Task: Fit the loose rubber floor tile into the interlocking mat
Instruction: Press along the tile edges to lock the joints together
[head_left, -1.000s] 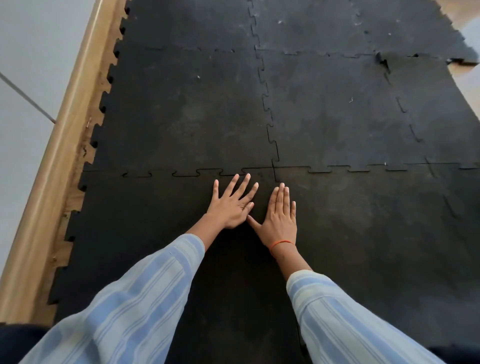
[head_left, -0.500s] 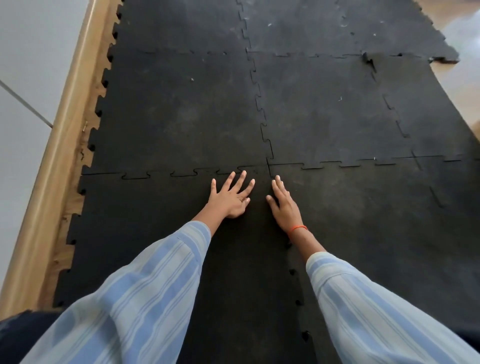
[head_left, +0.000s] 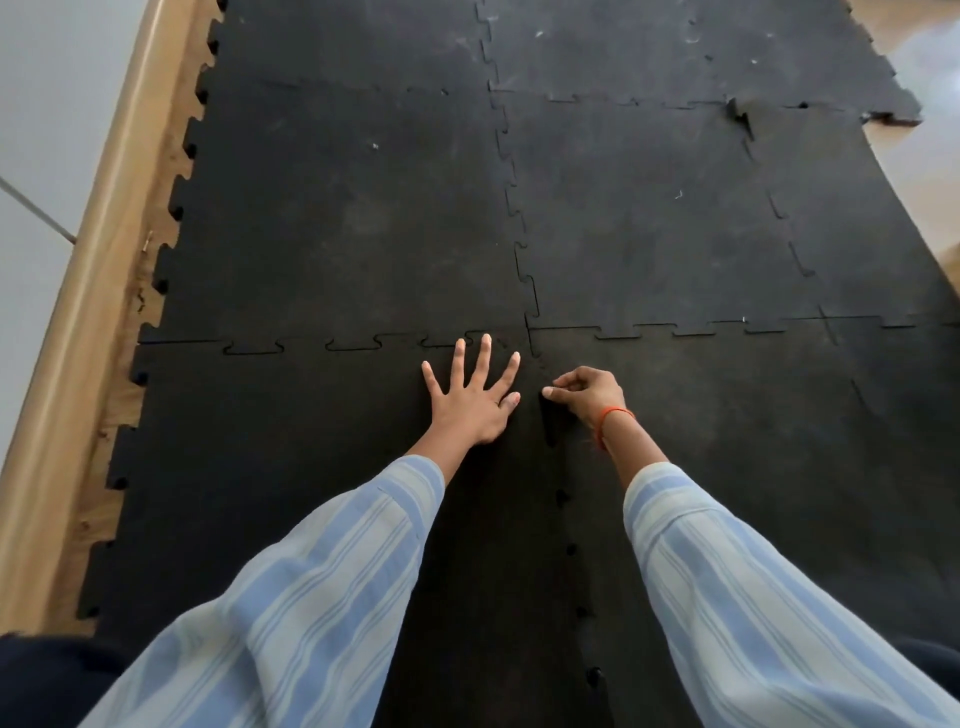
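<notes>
A black rubber tile (head_left: 291, 467) lies at the near left of the interlocking mat (head_left: 649, 218). Its far edge meets the neighbouring tile along a jigsaw seam with small gaps. Its right edge runs down a toothed seam (head_left: 569, 545) with dark open notches. My left hand (head_left: 475, 397) rests flat on the tile's far right corner, fingers spread. My right hand (head_left: 584, 392) is curled, thumb and fingertips pinched at the seam's edge near that corner. Whether the fingers grip the rubber edge is unclear.
A wooden skirting (head_left: 98, 291) and a pale wall run along the left side of the mat. At the far right a tile corner (head_left: 891, 111) sticks out over the light floor, and a seam joint (head_left: 737, 111) there is lifted. Striped sleeves cover both forearms.
My right hand lifted from lying flat beside the left, shifted right and curled into a pinch at the seam. My left hand stayed pressed flat on the tile.
</notes>
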